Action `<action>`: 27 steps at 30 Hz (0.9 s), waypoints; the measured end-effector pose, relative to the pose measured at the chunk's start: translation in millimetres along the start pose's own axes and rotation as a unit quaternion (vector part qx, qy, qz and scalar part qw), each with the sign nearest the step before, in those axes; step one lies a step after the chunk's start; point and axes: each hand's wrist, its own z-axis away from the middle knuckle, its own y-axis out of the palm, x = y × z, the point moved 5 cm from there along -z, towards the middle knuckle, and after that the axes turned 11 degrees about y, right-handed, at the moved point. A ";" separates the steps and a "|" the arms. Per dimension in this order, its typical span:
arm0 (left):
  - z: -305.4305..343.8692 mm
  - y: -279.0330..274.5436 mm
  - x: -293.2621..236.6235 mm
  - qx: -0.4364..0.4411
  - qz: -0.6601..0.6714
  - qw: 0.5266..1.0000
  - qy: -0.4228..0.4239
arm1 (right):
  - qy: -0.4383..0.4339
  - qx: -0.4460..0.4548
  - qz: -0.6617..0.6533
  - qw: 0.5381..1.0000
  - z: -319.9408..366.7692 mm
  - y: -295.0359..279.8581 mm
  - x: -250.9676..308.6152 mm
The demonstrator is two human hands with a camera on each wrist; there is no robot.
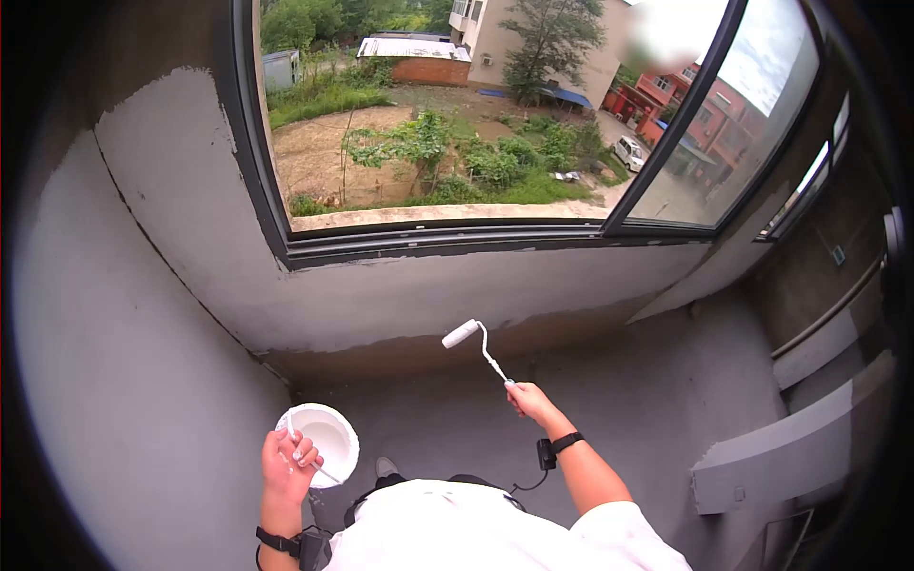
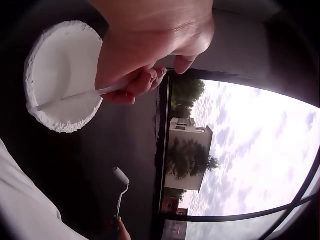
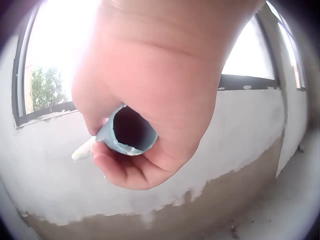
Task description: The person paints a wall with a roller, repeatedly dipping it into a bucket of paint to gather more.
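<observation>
My right hand (image 1: 529, 401) grips the handle of a paint roller, whose white sleeve (image 1: 461, 333) is held out in front of the wall below the window. In the right wrist view the hollow blue-green handle end (image 3: 131, 131) shows within the curled fingers of the right hand (image 3: 155, 90). My left hand (image 1: 291, 462) holds a white bucket (image 1: 351, 447) by its thin handle, fingers curled round it. The left wrist view shows the bucket's crusted rim (image 2: 31, 75) and white inside, beside the left hand (image 2: 150, 50).
Ahead is a window with a dark frame (image 1: 433, 237). The wall (image 1: 381, 295) beneath it is pale above and bare brown along its bottom. Another pale wall (image 1: 114, 285) stands at the left. A grey ledge (image 1: 781, 452) is at the right, and a shoe (image 1: 386, 465) shows on the floor.
</observation>
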 end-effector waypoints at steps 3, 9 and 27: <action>-0.7 30.3 20.9 0.009 -0.016 1.000 -0.002 | -0.055 0.014 0.071 0.996 52.1 -7.8 5.4; 4.8 91.6 56.4 0.044 -0.033 0.998 -0.025 | -0.137 0.072 0.091 0.984 145.2 -32.5 1.6; 24.8 211.0 165.2 0.089 -0.066 0.987 -0.116 | -0.238 -0.020 0.263 0.935 256.4 -96.2 -44.3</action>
